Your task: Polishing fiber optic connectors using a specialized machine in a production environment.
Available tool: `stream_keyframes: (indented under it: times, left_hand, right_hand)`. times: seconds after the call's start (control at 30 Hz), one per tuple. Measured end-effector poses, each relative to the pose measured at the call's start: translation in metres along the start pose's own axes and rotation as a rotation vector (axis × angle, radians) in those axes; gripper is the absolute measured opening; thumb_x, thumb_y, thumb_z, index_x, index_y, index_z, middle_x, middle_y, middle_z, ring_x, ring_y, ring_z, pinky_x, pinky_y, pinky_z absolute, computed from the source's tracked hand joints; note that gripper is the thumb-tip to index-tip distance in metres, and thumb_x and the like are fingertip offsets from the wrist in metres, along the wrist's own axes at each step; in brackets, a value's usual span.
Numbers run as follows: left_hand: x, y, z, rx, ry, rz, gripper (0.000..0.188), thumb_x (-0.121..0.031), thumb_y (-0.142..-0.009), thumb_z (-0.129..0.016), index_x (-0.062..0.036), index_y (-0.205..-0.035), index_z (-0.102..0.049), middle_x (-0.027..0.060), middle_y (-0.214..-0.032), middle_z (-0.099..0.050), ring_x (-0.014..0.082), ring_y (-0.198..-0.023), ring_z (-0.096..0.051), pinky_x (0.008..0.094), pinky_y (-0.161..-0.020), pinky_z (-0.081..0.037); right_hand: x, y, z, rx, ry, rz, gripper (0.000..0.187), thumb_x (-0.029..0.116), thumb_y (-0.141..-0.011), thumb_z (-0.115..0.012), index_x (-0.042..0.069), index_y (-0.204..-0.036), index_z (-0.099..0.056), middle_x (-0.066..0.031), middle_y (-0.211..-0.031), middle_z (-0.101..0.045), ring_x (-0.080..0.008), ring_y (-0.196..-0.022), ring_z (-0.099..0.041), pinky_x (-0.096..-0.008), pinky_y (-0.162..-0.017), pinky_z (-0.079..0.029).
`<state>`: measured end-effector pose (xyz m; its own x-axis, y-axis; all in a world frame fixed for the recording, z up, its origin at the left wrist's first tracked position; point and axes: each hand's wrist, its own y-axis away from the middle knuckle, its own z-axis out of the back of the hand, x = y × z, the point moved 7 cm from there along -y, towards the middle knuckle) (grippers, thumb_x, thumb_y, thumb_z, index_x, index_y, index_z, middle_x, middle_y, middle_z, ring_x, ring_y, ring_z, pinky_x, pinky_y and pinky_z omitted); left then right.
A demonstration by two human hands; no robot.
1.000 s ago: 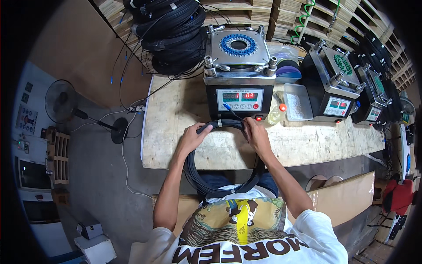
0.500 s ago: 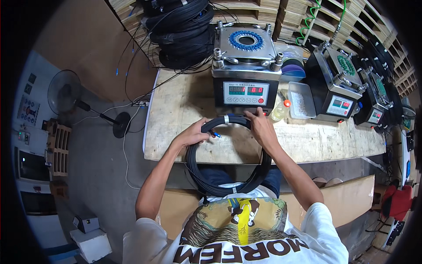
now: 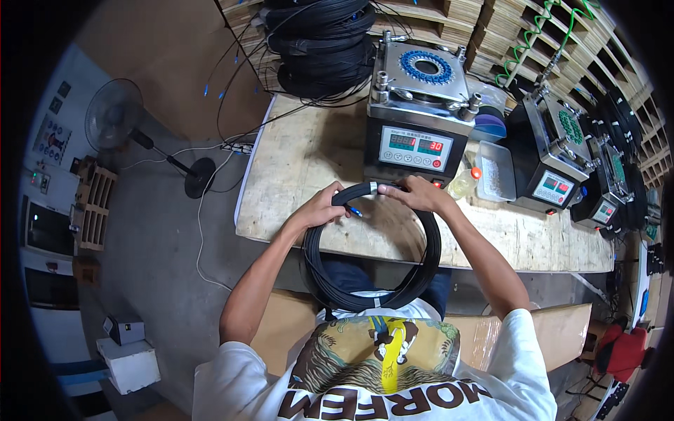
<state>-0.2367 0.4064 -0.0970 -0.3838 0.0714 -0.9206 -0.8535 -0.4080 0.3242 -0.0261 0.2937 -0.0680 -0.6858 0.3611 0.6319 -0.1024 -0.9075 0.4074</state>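
A black cable coil (image 3: pixel 430 247) is tilted up against the front edge of the wooden table (image 3: pixel 491 245), its lower part over my lap. White bands wrap it at the top and bottom. My left hand (image 3: pixel 317 208) is closed around its upper left side, and a blue-tipped cable end (image 3: pixel 356 212) sticks out beside those fingers. At the upper right, my right hand (image 3: pixel 421 194) grips the coil, with its thumb by the top white band (image 3: pixel 373 188). Just behind stands a black and steel machine (image 3: pixel 372 158) with a lit red display and a ring of blue pieces on top.
A stack of black cable coils (image 3: pixel 319 49) rises at the back left. Right of the machine are a bottle with an orange cap (image 3: pixel 463 184), a clear plastic tub (image 3: pixel 496 172) and two similar machines (image 3: pixel 547 165). A fan (image 3: pixel 116 116) stands left of the table.
My right hand has moved left from the machine's front onto the coil's top, near the white band. The right-hand reading on the machine's display has changed. The whole view has shifted slightly.
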Motion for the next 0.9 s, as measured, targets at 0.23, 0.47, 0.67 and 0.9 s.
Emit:
stream_keyframes:
  times: [0.23,0.47,0.67,0.9]
  left_hand:
    - [0.004,0.005,0.002,0.021,0.004,-0.019,0.033,-0.002,-0.082,-0.062,-0.0058,-0.110,-0.046,0.0062,-0.081,-0.068,0.0070,-0.060,-0.053,0.0238,-0.053,-0.041]
    - [0.004,0.005,0.001,-0.010,0.037,0.009,0.035,-0.013,-0.082,-0.072,-0.0033,-0.108,-0.051,0.0033,-0.076,-0.063,0.0092,-0.060,-0.057,0.0256,-0.053,-0.042]
    - [0.019,0.006,0.008,-0.071,0.026,-0.020,0.038,-0.023,-0.087,-0.077,-0.0023,-0.111,-0.057,0.0035,-0.080,-0.068,0.0094,-0.065,-0.063,0.0245,-0.055,-0.046]
    - [0.019,0.024,0.008,-0.142,0.012,0.098,0.033,-0.027,-0.097,-0.073,-0.0045,-0.113,-0.055,0.0031,-0.083,-0.068,0.0064,-0.066,-0.059,0.0225,-0.054,-0.044]
  right_hand:
    - [0.021,0.002,-0.008,-0.026,-0.292,0.080,0.065,0.059,-0.107,-0.038,-0.001,-0.120,-0.061,-0.0082,-0.075,-0.064,-0.0168,-0.059,-0.061,-0.0318,-0.058,-0.050]
    - [0.023,-0.009,-0.003,-0.085,-0.012,0.155,0.069,0.065,-0.089,-0.067,-0.002,-0.101,-0.072,-0.0156,-0.067,-0.065,-0.0255,-0.059,-0.066,-0.0393,-0.061,-0.051]
    - [0.016,-0.025,-0.013,-0.044,-0.103,0.135,0.053,0.048,-0.081,-0.079,-0.003,-0.095,-0.073,-0.0177,-0.063,-0.065,-0.0302,-0.062,-0.068,-0.0423,-0.065,-0.053]
    - [0.030,-0.026,-0.017,-0.222,0.133,0.099,0.042,0.034,-0.079,-0.077,-0.004,-0.097,-0.072,-0.0239,-0.076,-0.070,-0.0371,-0.076,-0.072,-0.0447,-0.071,-0.055]
